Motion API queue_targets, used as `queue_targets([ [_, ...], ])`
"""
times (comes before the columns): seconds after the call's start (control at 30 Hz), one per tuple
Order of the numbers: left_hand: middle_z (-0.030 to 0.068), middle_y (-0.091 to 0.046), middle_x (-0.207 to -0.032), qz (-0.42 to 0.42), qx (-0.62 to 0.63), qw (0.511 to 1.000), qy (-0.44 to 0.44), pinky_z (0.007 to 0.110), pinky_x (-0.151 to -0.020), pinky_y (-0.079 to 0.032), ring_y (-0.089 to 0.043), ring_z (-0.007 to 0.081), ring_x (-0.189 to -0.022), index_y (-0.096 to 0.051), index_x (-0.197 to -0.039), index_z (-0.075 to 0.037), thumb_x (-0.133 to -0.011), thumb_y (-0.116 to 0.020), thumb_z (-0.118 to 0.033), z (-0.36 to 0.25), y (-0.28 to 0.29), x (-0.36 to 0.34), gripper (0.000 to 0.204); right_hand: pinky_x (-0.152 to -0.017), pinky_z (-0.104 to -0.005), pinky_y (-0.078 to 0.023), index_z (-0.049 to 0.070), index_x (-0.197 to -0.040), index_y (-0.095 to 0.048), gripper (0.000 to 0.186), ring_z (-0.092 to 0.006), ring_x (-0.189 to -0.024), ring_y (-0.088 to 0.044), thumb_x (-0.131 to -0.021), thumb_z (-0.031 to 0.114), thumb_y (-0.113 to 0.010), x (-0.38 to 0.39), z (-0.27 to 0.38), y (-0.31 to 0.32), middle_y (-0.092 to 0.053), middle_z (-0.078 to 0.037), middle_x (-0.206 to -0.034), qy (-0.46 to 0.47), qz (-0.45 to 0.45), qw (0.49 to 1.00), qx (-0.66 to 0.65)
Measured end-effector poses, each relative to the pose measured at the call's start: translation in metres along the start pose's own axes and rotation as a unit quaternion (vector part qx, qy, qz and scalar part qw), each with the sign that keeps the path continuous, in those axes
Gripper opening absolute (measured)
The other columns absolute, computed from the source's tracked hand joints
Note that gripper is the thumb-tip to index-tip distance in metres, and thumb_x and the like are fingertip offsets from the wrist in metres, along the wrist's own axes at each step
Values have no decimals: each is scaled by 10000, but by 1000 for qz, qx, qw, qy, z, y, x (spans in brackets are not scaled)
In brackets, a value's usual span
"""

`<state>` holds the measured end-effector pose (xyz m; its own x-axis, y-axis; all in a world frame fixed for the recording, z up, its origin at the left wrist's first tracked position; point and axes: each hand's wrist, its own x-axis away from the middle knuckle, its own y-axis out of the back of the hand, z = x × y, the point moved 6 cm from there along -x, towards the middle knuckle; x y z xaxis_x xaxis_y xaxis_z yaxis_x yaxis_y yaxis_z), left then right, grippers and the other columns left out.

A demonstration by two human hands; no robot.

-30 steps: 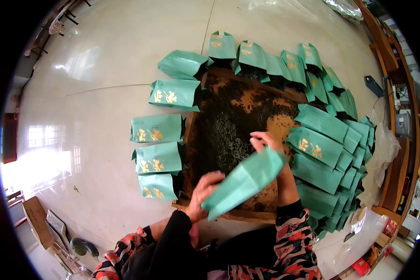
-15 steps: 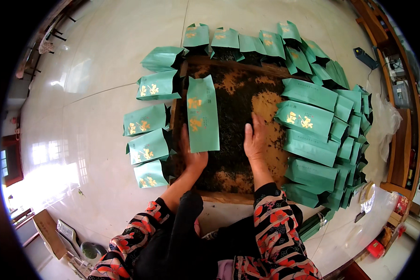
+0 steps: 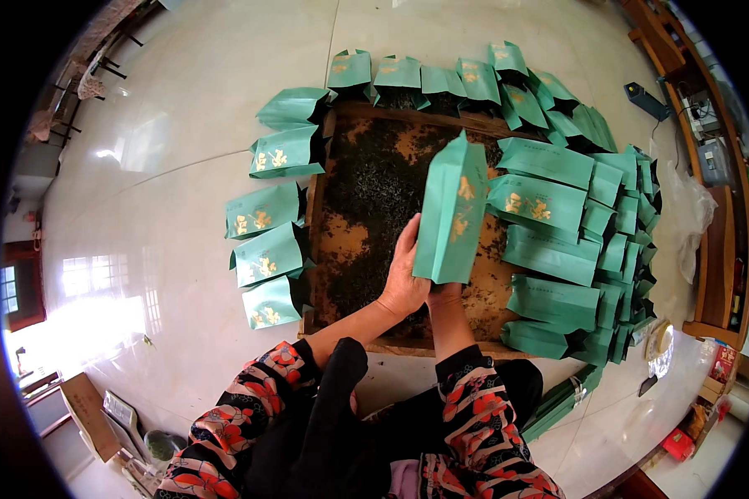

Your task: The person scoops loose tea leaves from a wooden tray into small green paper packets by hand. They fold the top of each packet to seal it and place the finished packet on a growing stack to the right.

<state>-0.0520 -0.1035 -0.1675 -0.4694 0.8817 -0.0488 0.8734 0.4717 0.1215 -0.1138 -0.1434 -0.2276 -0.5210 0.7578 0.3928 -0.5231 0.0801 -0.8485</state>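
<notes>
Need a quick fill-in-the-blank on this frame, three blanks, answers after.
1. Both hands hold one ___ pouch by its lower end.
2. The pouch is over a wooden ___ of dark loose leaves.
3. Matching pouches lie around it on the glossy ___.
Answers: green; tray; floor

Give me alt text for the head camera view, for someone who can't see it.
Seen from above, a person's left hand and right hand together hold a green bag upright over a shallow wooden tray of dark loose leaves. Many matching green bags ring the tray on a glossy tiled floor.
</notes>
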Motion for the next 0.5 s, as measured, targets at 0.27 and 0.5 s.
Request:
queue_targets([
  [0.27, 149, -500, -1168, -32, -34, 999, -24, 321, -927, -378, -486, 275, -1090, -460, -1226, -16, -758, -432, 150, -68, 70, 2, 498, -860, -425, -471, 56, -1181, -501, 361, -270, -1032, -544, -946, 288, -355, 5, 0, 5, -547, -120, -1150, -46, -41, 988, -139],
  [0.5, 148, -587, -956, 58, -408, 911, -4, 407, -739, -471, -582, 361, -846, -548, -1070, -68, -783, -447, -32, -127, 105, -5, 305, -930, -559, -390, 118, -1157, -554, 384, -376, -1151, -449, -881, 359, -440, 7, 10, 34, -528, -146, -1194, -68, -34, 963, -258],
])
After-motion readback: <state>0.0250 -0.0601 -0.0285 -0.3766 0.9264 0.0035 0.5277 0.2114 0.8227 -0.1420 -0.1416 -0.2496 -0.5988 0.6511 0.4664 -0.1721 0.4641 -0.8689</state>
